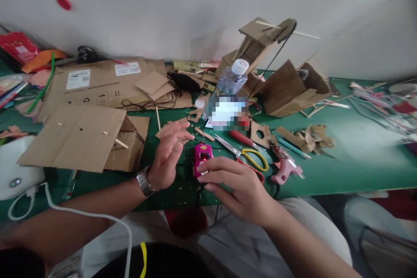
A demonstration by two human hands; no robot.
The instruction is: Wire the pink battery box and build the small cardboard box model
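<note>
A small pink box [198,154] with a glowing red light lies on the green counter [335,160], just left of the scissors [238,153]. It should feel light and stiff; its shell looks smooth, so it may slide a little under a push. The lit top and the dark cord [198,195] at its near end are probably the delicate parts. Your best hold is likely across the two long sides.

Your right hand [243,191], nearer you than the scissors, has its curved fingertips at the box's near end; you cannot tell from here whether they grip it. Your left hand [167,152], left of the scissors beyond the box, is open and holds nothing.

Counted around the scissors: one red-handled tool [246,140] just behind; one clear bottle [228,83] farther behind; one pink glue gun [286,168] and one blue pen [293,148] to the right; one cardboard house [84,137] well to the left.
</note>
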